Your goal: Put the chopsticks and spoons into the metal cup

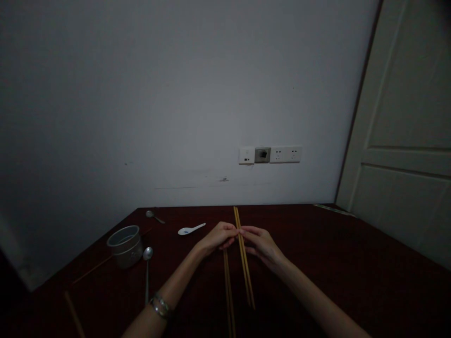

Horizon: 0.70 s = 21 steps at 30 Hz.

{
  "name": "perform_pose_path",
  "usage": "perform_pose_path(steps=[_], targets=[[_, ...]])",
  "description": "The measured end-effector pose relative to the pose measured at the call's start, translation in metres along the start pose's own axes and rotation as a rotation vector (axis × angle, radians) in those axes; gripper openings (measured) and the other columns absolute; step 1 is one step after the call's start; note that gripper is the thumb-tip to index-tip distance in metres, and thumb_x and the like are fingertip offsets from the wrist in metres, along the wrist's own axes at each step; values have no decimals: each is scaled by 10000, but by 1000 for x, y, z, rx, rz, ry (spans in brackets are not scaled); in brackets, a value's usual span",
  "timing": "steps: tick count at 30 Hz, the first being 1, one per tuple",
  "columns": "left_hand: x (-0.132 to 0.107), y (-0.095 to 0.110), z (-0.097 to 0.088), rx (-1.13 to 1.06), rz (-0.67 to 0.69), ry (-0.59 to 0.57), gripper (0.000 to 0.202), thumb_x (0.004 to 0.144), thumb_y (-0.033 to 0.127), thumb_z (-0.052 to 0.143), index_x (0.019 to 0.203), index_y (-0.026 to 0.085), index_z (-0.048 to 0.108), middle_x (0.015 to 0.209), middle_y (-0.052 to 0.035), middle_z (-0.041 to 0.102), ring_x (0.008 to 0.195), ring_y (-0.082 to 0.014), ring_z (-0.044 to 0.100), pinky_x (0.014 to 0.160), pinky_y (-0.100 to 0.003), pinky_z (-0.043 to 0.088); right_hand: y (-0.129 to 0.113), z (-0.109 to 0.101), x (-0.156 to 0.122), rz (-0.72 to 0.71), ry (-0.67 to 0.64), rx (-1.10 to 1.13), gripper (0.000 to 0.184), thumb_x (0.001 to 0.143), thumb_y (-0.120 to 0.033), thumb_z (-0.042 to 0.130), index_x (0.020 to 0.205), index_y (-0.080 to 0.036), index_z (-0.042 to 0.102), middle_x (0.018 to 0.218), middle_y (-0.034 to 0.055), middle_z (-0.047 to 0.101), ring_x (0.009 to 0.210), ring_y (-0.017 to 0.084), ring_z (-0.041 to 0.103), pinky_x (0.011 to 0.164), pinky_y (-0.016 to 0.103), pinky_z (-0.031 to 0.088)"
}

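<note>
A pair of long wooden chopsticks (245, 267) is pinched near its upper part between the fingertips of both my hands, tilted slightly with the far ends toward the wall. My left hand (222, 234) closes on it from the left, thumb and fingers together. From the other side, my right hand (260, 243) grips the same pair, its fingertips meeting those of the left. A second pair of chopsticks (228, 291) runs toward me from beneath my left hand; its far ends are hidden, and I cannot tell whether that hand touches it.
Left of my hands lie a white ceramic spoon (190, 229), a long-handled metal spoon (147, 256) and a smaller spoon (151, 214). A grey metal pot (126, 246) stands near thin sticks (92, 271). Behind the dark red table (299, 220) is a wall with sockets (285, 154).
</note>
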State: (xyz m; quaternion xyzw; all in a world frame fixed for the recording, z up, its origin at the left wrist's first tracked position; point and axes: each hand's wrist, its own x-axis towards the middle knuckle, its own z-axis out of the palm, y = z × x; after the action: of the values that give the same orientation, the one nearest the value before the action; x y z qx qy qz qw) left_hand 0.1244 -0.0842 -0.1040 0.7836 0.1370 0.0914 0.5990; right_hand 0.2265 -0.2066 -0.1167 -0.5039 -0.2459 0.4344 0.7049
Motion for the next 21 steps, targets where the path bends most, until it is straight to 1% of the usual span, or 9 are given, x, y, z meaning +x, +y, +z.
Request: perform_pose_path(steps=[6, 10, 16, 21], targets=[[2, -7, 2, -26, -2, 13, 289, 702, 423, 526, 631, 144, 500, 439, 63, 412, 324, -34, 273, 348, -191, 153, 4, -4, 4, -1, -2, -25, 247, 585, -236, 741, 783, -132, 635, 714, 40, 627, 655, 126, 582, 584, 264, 505], [2, -10, 4, -38, -56, 14, 265, 676, 399, 551, 623, 145, 499, 438, 66, 407, 322, -31, 269, 346, -188, 139, 9, -9, 7, 32, -28, -55, 217, 609, -235, 729, 774, -124, 641, 696, 38, 622, 640, 116, 579, 567, 247, 505], [-2, -11, 4, -52, -88, -48, 269, 651, 389, 584, 605, 134, 514, 429, 62, 413, 312, -28, 251, 344, -198, 127, 11, -15, 6, 88, -107, -104, 216, 605, -234, 731, 771, -126, 643, 723, 45, 646, 635, 108, 594, 596, 243, 515], [-3, -14, 2, -15, -125, -111, 297, 666, 392, 565, 540, 130, 506, 420, 28, 457, 311, -41, 307, 338, -205, 145, 11, -16, 5, 115, -122, -163, 200, 592, -231, 729, 736, -121, 643, 684, 40, 633, 619, 114, 583, 607, 279, 527]])
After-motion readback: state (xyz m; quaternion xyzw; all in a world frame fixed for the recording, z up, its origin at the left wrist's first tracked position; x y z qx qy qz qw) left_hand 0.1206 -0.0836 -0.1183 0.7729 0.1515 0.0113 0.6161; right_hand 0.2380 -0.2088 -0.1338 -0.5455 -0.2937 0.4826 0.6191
